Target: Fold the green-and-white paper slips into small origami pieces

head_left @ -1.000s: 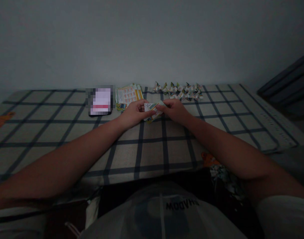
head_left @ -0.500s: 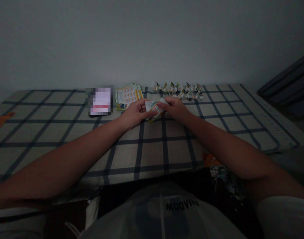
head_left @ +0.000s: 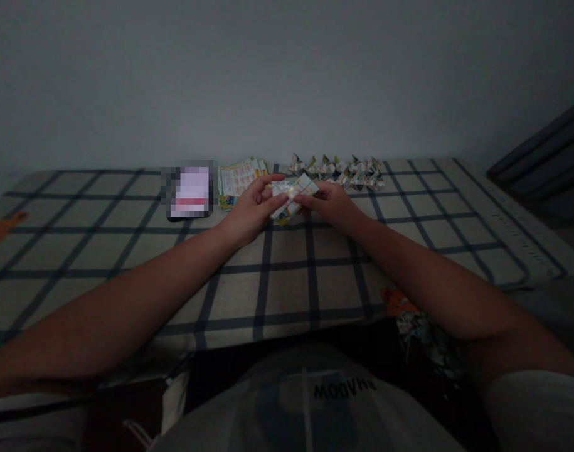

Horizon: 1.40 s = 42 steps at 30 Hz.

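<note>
Both hands meet over the checked sheet, pinching one printed paper between them. The left hand closes thumb and fingers on its left edge, the right hand on its right side. The paper is partly folded and held just above the sheet. Behind it lie a stack of leaflets and a row of small folded pieces — a dark device sits left of the stack.

Left hand, right hand, pinching folded paper, checked cloth
</note>
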Each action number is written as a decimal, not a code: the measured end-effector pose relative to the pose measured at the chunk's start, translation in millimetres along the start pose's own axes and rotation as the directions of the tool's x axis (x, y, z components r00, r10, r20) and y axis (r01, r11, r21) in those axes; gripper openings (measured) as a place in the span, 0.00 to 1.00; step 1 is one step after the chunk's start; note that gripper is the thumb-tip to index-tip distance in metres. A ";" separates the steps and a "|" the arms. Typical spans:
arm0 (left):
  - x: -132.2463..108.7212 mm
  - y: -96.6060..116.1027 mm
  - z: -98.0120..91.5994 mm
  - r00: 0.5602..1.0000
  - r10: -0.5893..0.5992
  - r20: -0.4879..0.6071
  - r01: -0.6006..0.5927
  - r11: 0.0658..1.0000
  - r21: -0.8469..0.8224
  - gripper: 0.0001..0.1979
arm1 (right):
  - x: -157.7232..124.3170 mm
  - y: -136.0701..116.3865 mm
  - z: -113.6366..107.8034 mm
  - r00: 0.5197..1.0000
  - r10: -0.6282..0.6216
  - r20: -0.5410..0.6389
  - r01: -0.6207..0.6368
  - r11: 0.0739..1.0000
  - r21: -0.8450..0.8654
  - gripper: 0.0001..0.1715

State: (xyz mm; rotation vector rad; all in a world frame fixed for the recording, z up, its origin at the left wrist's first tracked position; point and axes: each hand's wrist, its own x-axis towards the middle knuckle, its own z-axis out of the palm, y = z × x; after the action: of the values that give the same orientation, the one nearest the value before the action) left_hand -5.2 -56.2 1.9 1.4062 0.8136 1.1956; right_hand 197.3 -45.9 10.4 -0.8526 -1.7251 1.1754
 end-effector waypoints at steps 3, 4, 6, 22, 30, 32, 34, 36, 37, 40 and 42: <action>2.0 -2.8 -1.4 0.998 0.045 -0.043 -0.045 0.999 -0.012 0.31 | 0.9 0.8 0.3 1.000 0.018 -0.001 -0.018 1.000 0.014 0.28; 2.4 -3.5 -2.1 0.996 0.062 -0.058 -0.063 0.998 -0.002 0.30 | 1.0 1.0 0.6 1.000 0.019 0.001 -0.019 1.000 0.017 0.27; 2.3 -3.5 -3.2 0.992 0.085 -0.091 -0.080 0.995 0.053 0.28 | 1.1 1.5 1.2 1.000 0.015 0.006 -0.015 1.000 0.017 0.27; -2.1 1.1 -3.8 0.984 0.116 -0.135 -0.071 0.952 0.296 0.20 | 1.6 1.4 -1.6 0.998 -0.045 0.036 0.047 0.997 -0.066 0.25; -4.8 -3.7 -1.7 0.994 0.097 -0.046 -0.079 0.951 0.299 0.30 | 0.4 -0.3 -3.0 0.996 -0.059 0.059 0.063 0.995 -0.071 0.24; -3.1 -5.9 -2.2 0.992 0.106 -0.068 -0.082 0.954 0.288 0.30 | -0.2 -0.7 -2.9 0.996 -0.040 0.082 0.045 0.997 -0.062 0.24; -1.8 -6.7 -3.4 0.990 0.111 -0.084 -0.084 0.958 0.273 0.29 | 0.1 -0.5 -3.2 0.997 -0.022 0.079 0.025 0.999 -0.035 0.24; -1.4 -6.0 -4.8 0.989 0.118 -0.095 -0.088 0.960 0.267 0.28 | 1.3 0.5 -4.2 1.000 0.000 0.021 0.000 1.000 0.009 0.24; -1.6 -5.2 -5.4 0.988 0.118 -0.096 -0.087 0.956 0.280 0.27 | 2.3 1.4 -4.9 0.999 0.010 -0.030 -0.008 0.999 0.036 0.24; -2.8 -2.0 -6.7 0.988 0.123 -0.097 -0.077 0.920 0.385 0.24 | 5.5 5.0 -6.9 0.984 0.009 -0.179 0.002 0.998 0.061 0.25; -3.8 0.1 -7.0 0.990 0.115 -0.084 -0.064 0.888 0.455 0.23 | 7.5 8.2 -7.1 0.981 -0.030 -0.193 0.031 1.000 0.005 0.27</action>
State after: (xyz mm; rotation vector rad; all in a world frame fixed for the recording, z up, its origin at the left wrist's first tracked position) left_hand -13.0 -57.8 0.6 1.7826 1.1696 1.2084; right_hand 201.4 -34.1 6.0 -0.9017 -1.5692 1.0429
